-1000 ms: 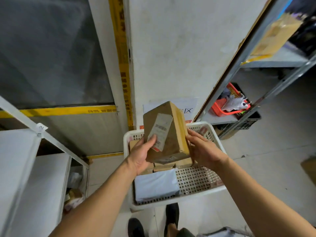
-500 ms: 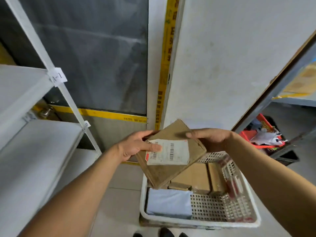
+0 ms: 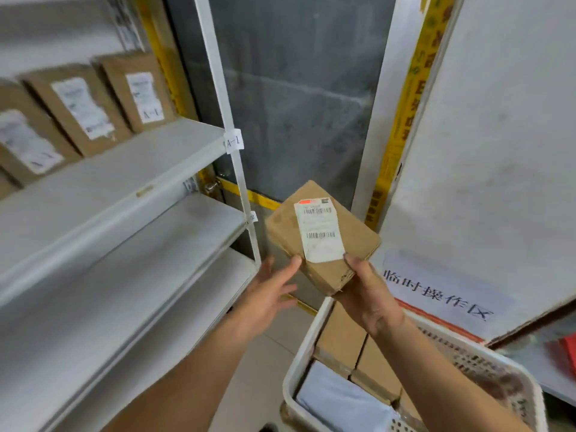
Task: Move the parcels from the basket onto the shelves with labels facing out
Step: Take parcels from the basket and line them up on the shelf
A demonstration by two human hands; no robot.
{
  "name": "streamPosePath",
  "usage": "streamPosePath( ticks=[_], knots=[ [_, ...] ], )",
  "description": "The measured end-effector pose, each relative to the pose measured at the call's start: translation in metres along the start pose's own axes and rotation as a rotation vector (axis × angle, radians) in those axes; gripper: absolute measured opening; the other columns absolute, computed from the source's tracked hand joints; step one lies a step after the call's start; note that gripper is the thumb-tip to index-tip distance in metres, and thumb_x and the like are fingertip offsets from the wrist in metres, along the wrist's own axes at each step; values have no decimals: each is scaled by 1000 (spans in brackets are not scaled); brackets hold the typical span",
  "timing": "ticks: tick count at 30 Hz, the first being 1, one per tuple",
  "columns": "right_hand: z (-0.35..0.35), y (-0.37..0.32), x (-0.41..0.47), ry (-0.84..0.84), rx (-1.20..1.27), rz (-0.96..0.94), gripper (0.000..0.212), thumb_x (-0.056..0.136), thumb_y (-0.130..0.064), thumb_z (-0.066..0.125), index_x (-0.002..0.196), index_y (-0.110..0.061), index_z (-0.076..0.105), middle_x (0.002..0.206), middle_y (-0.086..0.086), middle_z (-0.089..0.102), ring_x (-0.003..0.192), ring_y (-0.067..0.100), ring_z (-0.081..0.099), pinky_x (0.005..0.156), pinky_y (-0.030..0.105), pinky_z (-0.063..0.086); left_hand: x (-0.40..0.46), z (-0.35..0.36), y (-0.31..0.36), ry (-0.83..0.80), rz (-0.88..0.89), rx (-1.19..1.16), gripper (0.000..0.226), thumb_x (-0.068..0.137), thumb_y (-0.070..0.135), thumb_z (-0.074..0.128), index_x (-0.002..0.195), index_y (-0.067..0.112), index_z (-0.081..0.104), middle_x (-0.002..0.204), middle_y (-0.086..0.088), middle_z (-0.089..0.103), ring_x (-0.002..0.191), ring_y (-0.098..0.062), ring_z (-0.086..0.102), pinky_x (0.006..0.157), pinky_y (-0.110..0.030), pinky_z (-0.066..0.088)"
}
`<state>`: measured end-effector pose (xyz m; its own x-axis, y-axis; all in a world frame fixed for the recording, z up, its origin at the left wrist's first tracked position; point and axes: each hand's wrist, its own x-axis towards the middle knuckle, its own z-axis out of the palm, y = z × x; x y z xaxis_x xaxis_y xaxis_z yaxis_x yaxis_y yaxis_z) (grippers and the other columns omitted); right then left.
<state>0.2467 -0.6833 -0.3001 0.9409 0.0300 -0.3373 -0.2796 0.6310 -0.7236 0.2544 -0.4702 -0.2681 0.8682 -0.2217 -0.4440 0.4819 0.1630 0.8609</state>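
A brown cardboard parcel (image 3: 324, 238) with a white barcode label facing me is held up above the basket. My right hand (image 3: 367, 294) grips its lower right corner from below, thumb on the label's edge. My left hand (image 3: 268, 294) has straight fingers, and only a fingertip touches the parcel's lower left edge. The white perforated basket (image 3: 299, 363) at the lower right holds more brown boxes (image 3: 339, 338) and a grey-blue mailer bag (image 3: 339, 403). White shelves (image 3: 124, 169) fill the left side.
Three labelled brown parcels (image 3: 137, 88) stand upright on the upper shelf marked A-1. The two shelves (image 3: 156, 257) below it show bare boards. A white upright post (image 3: 230, 135) stands at the shelf corner. A sign (image 3: 442, 291) hangs on the right wall.
The view has swung left toward the shelves. The parcel has turned so its label stands upright, my left hand has loosened to a fingertip touch, and my right hand now holds it from below.
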Motion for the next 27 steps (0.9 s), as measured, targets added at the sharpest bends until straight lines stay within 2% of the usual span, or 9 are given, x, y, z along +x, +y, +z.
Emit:
streamPosePath(
  ticks=[3, 6, 8, 10, 13, 16, 19, 23, 27],
  knots=[
    [30, 10, 6, -206, -6, 0, 84, 89, -25, 82, 159, -14, 37, 155, 21, 52, 143, 43, 50, 114, 67, 42, -15, -4, 9, 51, 119, -155, 106, 67, 51, 93, 155, 29, 39, 136, -2, 71, 123, -37, 68, 110, -62, 49],
    [62, 15, 9, -296, -57, 48, 91, 84, -20, 85, 158, -15, 34, 154, 20, 54, 143, 44, 50, 113, 64, 45, -37, -22, 25, 160, 233, -201, 87, 79, 42, 89, 152, 25, 45, 131, -8, 73, 118, -38, 71, 107, -63, 51],
    [86, 12, 9, -341, -171, 79, 93, 78, -23, 87, 156, -15, 38, 147, 16, 61, 139, 40, 56, 102, 55, 56, -56, -43, 36, 245, 297, -211, 86, 80, 37, 88, 152, 25, 44, 130, -9, 74, 117, -38, 72, 107, -64, 50],
    [113, 2, 9, -374, -291, 62, 93, 77, -24, 89, 155, -23, 39, 142, 10, 66, 135, 35, 60, 96, 52, 57, -76, -67, 52, 322, 361, -186, 86, 82, 34, 87, 154, 27, 40, 127, -6, 75, 116, -35, 72, 107, -62, 50],
    [165, -19, 9, -445, -522, -41, 101, 73, -36, 95, 155, -49, 37, 146, -3, 59, 128, 19, 65, 110, 51, 50, -110, -105, 76, 413, 437, -132, 80, 89, 27, 82, 156, 29, 38, 125, 0, 76, 116, -29, 73, 106, -58, 51],
    [225, -23, 7, -610, -836, -122, 82, 81, -54, 87, 150, -59, 43, 144, -16, 61, 131, 8, 60, 114, 40, 46, -142, -145, 90, 488, 487, -98, 82, 87, 25, 84, 157, 29, 42, 127, 0, 75, 117, -28, 72, 104, -57, 52],
    [282, -8, 5, -742, -980, -101, 64, 93, -46, 78, 148, -58, 47, 139, -19, 66, 127, 7, 63, 96, 26, 55, -176, -180, 102, 531, 548, -48, 77, 85, 22, 86, 152, 32, 49, 128, -1, 74, 119, -27, 71, 107, -59, 50],
    [346, 30, 9, -835, -1016, -62, 68, 94, -35, 79, 149, -57, 46, 137, -10, 70, 126, 21, 67, 102, 51, 58, -217, -232, 115, 560, 618, 24, 78, 84, 22, 85, 151, 36, 49, 131, -2, 73, 121, -27, 70, 108, -57, 50],
    [409, 79, 1, -927, -1039, -93, 72, 93, -34, 80, 148, -63, 43, 138, -8, 69, 127, 22, 65, 100, 57, 58, -256, -292, 123, 635, 674, 107, 72, 92, 16, 79, 153, 37, 47, 129, 0, 74, 118, -23, 71, 93, -40, 57]
  ],
)
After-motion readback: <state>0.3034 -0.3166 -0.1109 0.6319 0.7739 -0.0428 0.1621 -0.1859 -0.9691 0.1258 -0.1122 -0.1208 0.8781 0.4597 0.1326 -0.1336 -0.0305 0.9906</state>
